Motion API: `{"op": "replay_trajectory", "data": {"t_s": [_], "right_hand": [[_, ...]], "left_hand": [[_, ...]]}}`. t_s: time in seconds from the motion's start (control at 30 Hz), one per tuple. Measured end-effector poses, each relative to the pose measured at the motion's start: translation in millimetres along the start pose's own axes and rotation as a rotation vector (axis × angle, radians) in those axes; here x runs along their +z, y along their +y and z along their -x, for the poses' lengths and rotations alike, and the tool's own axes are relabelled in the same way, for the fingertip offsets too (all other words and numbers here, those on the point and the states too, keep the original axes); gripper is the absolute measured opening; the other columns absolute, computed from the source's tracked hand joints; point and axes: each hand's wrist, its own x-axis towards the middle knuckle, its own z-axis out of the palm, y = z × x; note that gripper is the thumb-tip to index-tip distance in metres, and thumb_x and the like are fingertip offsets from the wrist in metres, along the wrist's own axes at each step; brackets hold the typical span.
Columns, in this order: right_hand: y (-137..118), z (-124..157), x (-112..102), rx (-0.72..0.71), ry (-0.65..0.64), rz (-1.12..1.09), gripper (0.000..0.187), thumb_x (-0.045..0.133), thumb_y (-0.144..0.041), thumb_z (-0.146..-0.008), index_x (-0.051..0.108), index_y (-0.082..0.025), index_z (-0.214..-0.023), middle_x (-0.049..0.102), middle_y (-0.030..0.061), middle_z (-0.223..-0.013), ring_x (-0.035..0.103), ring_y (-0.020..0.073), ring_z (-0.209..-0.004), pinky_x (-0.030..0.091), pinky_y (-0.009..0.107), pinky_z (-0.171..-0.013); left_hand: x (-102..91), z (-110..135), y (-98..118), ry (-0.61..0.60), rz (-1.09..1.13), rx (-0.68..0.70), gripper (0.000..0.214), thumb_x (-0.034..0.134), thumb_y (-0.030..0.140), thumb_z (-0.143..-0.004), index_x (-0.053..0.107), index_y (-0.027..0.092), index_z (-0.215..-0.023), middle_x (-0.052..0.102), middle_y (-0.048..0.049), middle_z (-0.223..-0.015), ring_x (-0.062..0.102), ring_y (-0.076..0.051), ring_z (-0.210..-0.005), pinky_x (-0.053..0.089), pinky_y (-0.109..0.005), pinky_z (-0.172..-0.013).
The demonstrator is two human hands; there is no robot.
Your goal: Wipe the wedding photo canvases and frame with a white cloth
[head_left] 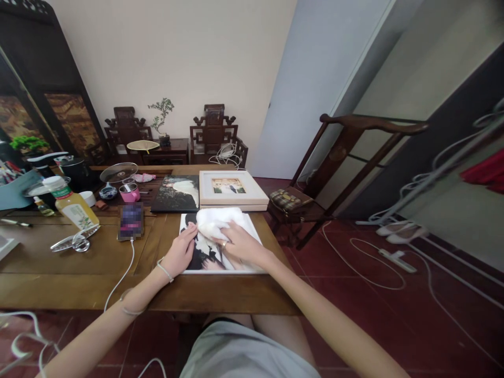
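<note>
On the desk (90, 286), a phone (131, 220) is lying at left. My left hand (182, 251) is resting flat, fingers together, on a photo's (202, 253) left edge; atop the photo, my right hand's (241, 242) fingers are clutching a white cloth (214, 219).

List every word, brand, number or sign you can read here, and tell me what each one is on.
No text is readable.
Bottle: marks on its red-and-green band and white label, too blurred to read.
Small bottle: label too small to read.
Phone: screen pixelated, unreadable.
Photo under the cloth: no lettering visible.
</note>
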Motion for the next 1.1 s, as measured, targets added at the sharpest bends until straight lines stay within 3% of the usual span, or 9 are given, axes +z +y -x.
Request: {"op": "replay_trajectory", "data": {"t_s": [0.23, 0.37, 0.43, 0.53, 0.7, 0.8, 0.93, 1.03, 1.1], "right_hand": [[-34, 72, -6, -0.051, -0.145, -0.027, 0.021, 0.05, -0.021, -0.087, 0.069, -0.014, -0.093, 0.058, 0.0153, -0.126, 0.041, 0.0259, -0.129, 0.02, 0.045, -0.112], [-40, 90, -16, -0.009, -0.173, -0.061, 0.021, 0.05, -0.028, -0.089, 0.069, -0.019, -0.09, 0.062, 0.0109, -0.12, 0.047, 0.0258, -0.124, 0.033, 0.04, -0.106], [-30, 83, -18, 0.084, -0.149, -0.045, 0.027, 0.047, -0.036, -0.09, 0.068, -0.019, -0.088, 0.065, 0.0113, -0.112, 0.053, 0.027, -0.115, 0.042, 0.037, -0.096], [-7, 55, -17, 0.208, -0.051, 0.0, 0.033, 0.044, -0.04, -0.091, 0.067, -0.017, -0.092, 0.066, 0.0126, -0.107, 0.058, 0.0277, -0.104, 0.044, 0.036, -0.089], [13, -2, -7, 0.151, 0.056, -0.014, 0.03, 0.042, -0.031, -0.092, 0.066, -0.016, -0.101, 0.066, 0.0119, -0.11, 0.058, 0.0266, -0.104, 0.04, 0.037, -0.091], [2, -19, 5, 0.053, 0.014, 0.007, 0.027, 0.045, -0.022, -0.088, 0.066, -0.015, -0.102, 0.062, 0.014, -0.119, 0.05, 0.0282, -0.117, 0.03, 0.045, -0.102], [-24, -7, 14, -0.142, -0.144, 0.009, 0.026, 0.049, -0.012, -0.079, 0.068, -0.011, -0.098, 0.055, 0.0204, -0.129, 0.034, 0.0286, -0.133, 0.018, 0.052, -0.109], [-38, 20, 2, -0.281, -0.297, -0.072, 0.027, 0.05, -0.005, -0.071, 0.069, -0.013, -0.089, 0.055, 0.0177, -0.129, 0.03, 0.023, -0.136, 0.015, 0.048, -0.113], [-42, 42, -14, -0.31, -0.367, -0.137, 0.035, 0.049, -0.002, -0.067, 0.068, -0.014, -0.094, 0.055, 0.0147, -0.13, 0.031, 0.0197, -0.136, 0.014, 0.044, -0.115]], "left_hand": [[-2.2, 0, 4, -0.019, -0.007, -0.017, 0.046, 0.034, 0.014, -0.089, 0.051, 0.01, -0.131, 0.047, -0.0139, -0.139, 0.037, -0.023, -0.134, 0.029, -0.044, -0.112], [-2.6, 1, 5, -0.023, -0.01, -0.031, 0.045, 0.035, 0.016, -0.089, 0.051, 0.012, -0.131, 0.046, -0.0129, -0.14, 0.038, -0.023, -0.133, 0.029, -0.044, -0.112], [-1.6, 1, 3, -0.019, -0.015, -0.036, 0.045, 0.035, 0.016, -0.089, 0.052, 0.011, -0.13, 0.046, -0.0136, -0.139, 0.038, -0.023, -0.133, 0.029, -0.044, -0.112], [0.1, 2, 1, 0.0, -0.005, -0.039, 0.044, 0.035, 0.017, -0.089, 0.054, 0.01, -0.128, 0.048, -0.0144, -0.138, 0.038, -0.024, -0.133, 0.029, -0.043, -0.112], [-3.8, 1, 6, 0.062, 0.078, -0.079, 0.041, 0.037, 0.022, -0.09, 0.056, 0.014, -0.126, 0.051, -0.0118, -0.136, 0.044, -0.022, -0.129, 0.031, -0.04, -0.111], [-9.4, -2, 8, 0.217, 0.211, -0.179, 0.041, 0.039, 0.031, -0.092, 0.056, 0.014, -0.125, 0.054, -0.0116, -0.134, 0.048, -0.022, -0.126, 0.031, -0.038, -0.11], [-18.3, -10, 5, 0.403, 0.556, -0.426, 0.042, 0.042, 0.039, -0.092, 0.054, 0.018, -0.125, 0.05, -0.0094, -0.137, 0.045, -0.024, -0.127, 0.033, -0.039, -0.108], [-31.6, -18, 8, 0.444, 0.82, -0.66, 0.037, 0.043, 0.041, -0.091, 0.052, 0.026, -0.124, 0.038, -0.0063, -0.146, 0.042, -0.027, -0.129, 0.042, -0.042, -0.099], [-45.1, -22, 12, 0.387, 0.981, -0.826, 0.037, 0.046, 0.044, -0.089, 0.049, 0.031, -0.123, 0.03, -0.0058, -0.149, 0.04, -0.032, -0.129, 0.047, -0.049, -0.09]]}}
